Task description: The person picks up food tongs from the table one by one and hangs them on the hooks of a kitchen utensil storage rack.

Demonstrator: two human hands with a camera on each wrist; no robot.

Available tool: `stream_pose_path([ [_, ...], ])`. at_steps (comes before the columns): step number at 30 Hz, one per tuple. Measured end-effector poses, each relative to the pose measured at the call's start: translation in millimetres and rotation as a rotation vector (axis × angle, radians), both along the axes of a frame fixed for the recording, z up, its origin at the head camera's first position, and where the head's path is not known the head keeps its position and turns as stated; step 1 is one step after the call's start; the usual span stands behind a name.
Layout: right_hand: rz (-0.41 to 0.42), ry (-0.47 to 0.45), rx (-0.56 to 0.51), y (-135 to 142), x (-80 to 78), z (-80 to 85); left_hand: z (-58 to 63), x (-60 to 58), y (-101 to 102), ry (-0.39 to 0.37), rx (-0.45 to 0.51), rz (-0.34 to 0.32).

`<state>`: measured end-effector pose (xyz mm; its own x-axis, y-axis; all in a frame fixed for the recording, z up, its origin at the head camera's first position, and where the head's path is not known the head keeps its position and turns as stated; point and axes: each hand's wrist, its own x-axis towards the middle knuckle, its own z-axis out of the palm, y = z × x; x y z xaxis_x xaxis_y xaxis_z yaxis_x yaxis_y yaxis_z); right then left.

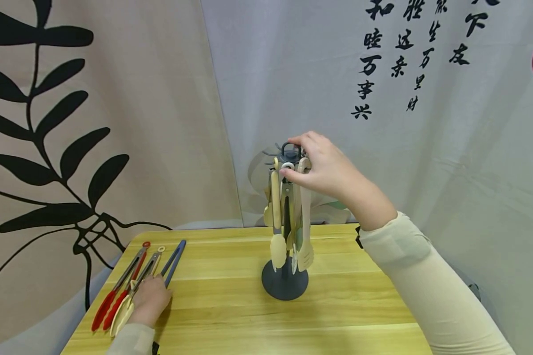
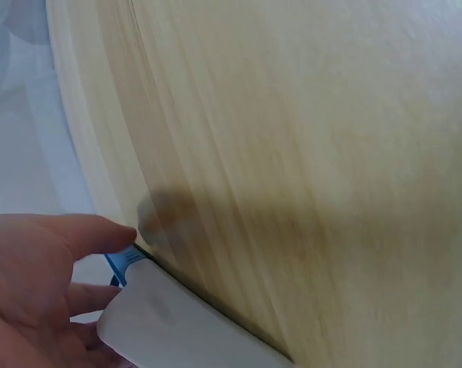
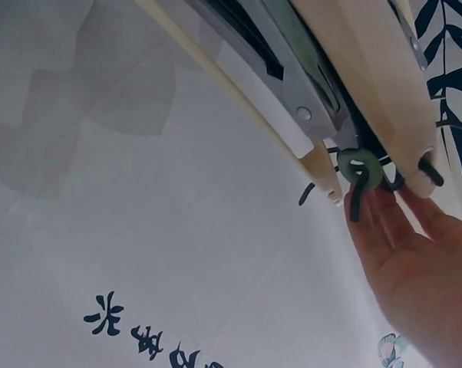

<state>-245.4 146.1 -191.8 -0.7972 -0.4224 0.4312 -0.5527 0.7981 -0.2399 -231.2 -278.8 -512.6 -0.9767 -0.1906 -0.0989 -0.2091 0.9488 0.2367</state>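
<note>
My left hand [image 1: 151, 298] is low over the table's left side. It grips blue tongs [image 1: 175, 261], whose lower part it hides. In the left wrist view, its thumb and fingers close about a blue part [image 2: 123, 261] beside a pale, rounded piece [image 2: 177, 314]. Cream tongs [image 1: 123, 315] and red tongs [image 1: 104, 310] lie to its left. My right hand [image 1: 322, 165] holds the top of a dark utensil stand [image 1: 285, 285], thumb in front and fingers by the top ring. Cream utensils [image 1: 278, 249] hang around it, and a greenish loop [image 3: 360, 169] is by the fingertips.
The stand's round base is on the wooden table [image 1: 217, 305], near its back edge. Behind it hangs a pale curtain [image 1: 160, 98] with dark leaf prints and black characters. The table's left edge runs close to the red tongs.
</note>
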Motion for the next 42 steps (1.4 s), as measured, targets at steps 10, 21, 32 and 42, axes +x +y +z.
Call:
stream_pose_path([
  [10,0.011,-0.015,-0.045,2.9,0.8,-3.7,-1.5,1.1,-0.4,0.067,-0.037,-0.04],
  [21,-0.024,-0.096,-0.106,5.0,-0.8,-4.6,-0.3,0.3,-7.4,0.078,-0.008,-0.049],
  [32,-0.017,-0.093,-0.109,6.3,-2.8,-6.0,-0.3,-2.5,-6.0,0.026,0.0,-0.019],
  [42,-0.012,-0.108,-0.126,7.8,-2.7,-6.9,-3.4,-1.9,-4.1,0.053,0.032,-0.045],
])
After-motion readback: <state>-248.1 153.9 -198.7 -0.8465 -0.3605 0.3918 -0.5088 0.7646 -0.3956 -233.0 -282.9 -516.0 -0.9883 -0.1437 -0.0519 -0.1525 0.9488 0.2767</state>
